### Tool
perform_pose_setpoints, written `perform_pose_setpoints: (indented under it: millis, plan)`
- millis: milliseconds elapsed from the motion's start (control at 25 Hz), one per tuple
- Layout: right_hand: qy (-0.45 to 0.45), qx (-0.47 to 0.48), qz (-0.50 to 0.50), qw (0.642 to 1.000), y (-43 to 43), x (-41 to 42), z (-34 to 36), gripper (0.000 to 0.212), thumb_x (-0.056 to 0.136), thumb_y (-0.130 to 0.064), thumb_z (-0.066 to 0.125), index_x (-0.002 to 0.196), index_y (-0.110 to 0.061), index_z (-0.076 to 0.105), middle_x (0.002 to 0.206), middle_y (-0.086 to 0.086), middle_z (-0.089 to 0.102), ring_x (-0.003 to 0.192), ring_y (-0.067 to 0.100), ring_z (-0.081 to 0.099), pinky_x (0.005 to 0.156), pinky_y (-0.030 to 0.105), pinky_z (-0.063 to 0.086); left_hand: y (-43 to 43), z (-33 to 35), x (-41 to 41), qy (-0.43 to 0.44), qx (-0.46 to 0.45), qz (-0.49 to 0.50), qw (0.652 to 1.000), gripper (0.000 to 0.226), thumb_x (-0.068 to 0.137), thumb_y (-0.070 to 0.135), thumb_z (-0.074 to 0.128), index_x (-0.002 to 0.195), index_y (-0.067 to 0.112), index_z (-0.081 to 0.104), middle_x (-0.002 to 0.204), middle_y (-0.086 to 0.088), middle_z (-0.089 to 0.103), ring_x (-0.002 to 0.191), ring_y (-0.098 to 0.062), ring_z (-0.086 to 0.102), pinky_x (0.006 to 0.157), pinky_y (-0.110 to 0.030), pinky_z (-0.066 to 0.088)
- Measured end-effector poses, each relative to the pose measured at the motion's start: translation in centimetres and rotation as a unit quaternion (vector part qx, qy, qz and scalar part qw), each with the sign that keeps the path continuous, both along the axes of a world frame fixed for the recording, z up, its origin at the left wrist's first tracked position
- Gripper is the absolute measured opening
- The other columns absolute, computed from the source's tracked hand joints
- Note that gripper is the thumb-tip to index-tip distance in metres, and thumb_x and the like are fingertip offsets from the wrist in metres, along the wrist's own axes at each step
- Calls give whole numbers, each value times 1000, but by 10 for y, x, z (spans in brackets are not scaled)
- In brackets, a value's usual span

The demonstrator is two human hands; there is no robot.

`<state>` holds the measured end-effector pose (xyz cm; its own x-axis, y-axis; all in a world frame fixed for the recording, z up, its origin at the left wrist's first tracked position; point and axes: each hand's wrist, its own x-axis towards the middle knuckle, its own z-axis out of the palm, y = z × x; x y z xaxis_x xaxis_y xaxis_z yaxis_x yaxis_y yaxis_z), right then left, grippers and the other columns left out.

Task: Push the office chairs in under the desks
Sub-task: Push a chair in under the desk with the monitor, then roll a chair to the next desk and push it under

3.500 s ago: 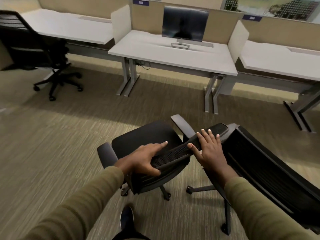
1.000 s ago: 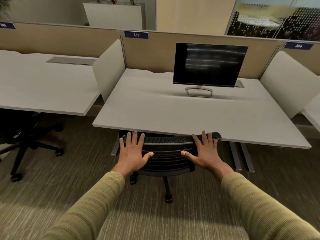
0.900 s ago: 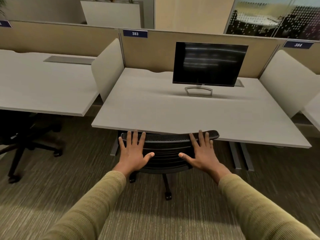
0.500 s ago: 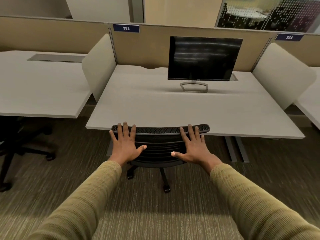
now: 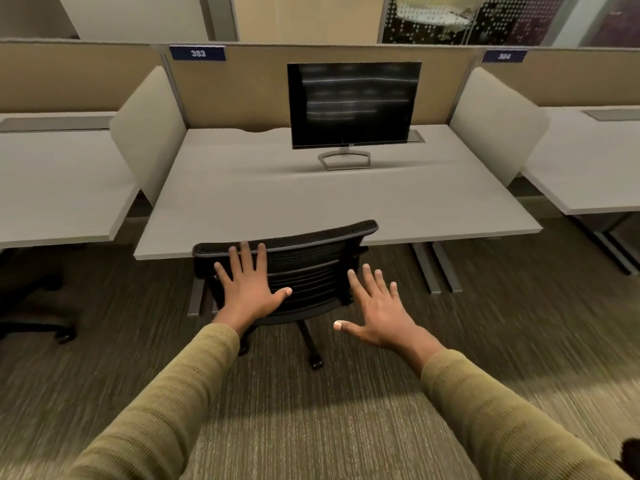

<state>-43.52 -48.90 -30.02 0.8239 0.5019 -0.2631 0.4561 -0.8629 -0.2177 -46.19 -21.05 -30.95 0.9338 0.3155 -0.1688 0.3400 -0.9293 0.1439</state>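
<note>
We have the office chair (image 5: 311, 271) tucked in at the middle counter (image 5: 311, 202). Its seat is hidden beneath the top and its mesh back stands at the front edge. The back is skewed a little: the right end of its top rail overlaps the edge, while the left end sits just short of it.

Our left grip (image 5: 247, 292) lies flat on the left part of the back, fingers straight and spread, grasping nothing. Our right grip (image 5: 381, 315) is likewise spread and released, just off the back's right edge (whether its fingertips touch the mesh we cannot tell).

To finish well, we judge that a gentle flat-palmed press on the left side would square the back to the edge. A harder shove could knock the rail against the top.

The counter's legs (image 5: 436, 268) stand to the right of the chair, apart from its casters (image 5: 316, 362). A dark monitor (image 5: 353, 105) stands toward the rear of the counter, between dividers (image 5: 149, 133). At far left, the dark base of another chair (image 5: 38, 323) shows below the neighbouring counter (image 5: 52, 185); how far in it sits we cannot tell.
</note>
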Motion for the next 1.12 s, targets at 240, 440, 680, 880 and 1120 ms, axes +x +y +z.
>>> perform_pose_setpoints:
  millis: [240, 440, 680, 880, 1120]
  plan:
    - [-30, 9, -17, 999, -88, -86, 23, 109, 86, -77, 48, 154, -32, -25, 162, 6, -31, 149, 29, -27, 123, 56, -8, -151, 11, -47, -64, 0, -119, 991, 109, 89, 80, 36, 154, 24, -32, 160, -12, -40, 148, -34, -36, 116, -61, -22]
    - [-61, 35, -55, 996, -177, -168, 54, 109, 88, -72, 52, 156, -30, -22, 164, 6, -28, 151, 29, -24, 123, 56, -6, -262, 31, -102, -92, -21, -181, 979, 108, 89, 79, 36, 154, 25, -31, 163, -10, -35, 150, -31, -33, 117, -58, -22]
    - [-105, 19, -90, 990, -311, -292, 73, 108, 87, -74, 50, 154, -33, -25, 165, 6, -26, 152, 28, -22, 124, 55, -4, -400, 54, -196, -104, -69, -242, 962, 106, 88, 78, 36, 158, 24, -22, 167, -9, -27, 152, -28, -29, 122, -59, -16]
    - [-113, 20, -122, 986, -399, -359, 87, 108, 87, -74, 51, 155, -33, -22, 166, 6, -23, 152, 27, -20, 124, 55, -4, -505, 68, -266, -104, -121, -309, 938, 99, 93, 70, 43, 161, 24, -14, 169, -5, -21, 153, -24, -27, 122, -55, -17]
    - [-108, 2, -166, 980, -490, -405, 88, 108, 87, -70, 48, 155, -24, -23, 166, 6, -22, 153, 26, -18, 125, 53, -2, -617, 74, -314, -56, -163, -411, 895, 84, 97, 63, 32, 162, 24, -4, 172, -1, -11, 155, -16, -20, 125, -48, -14]
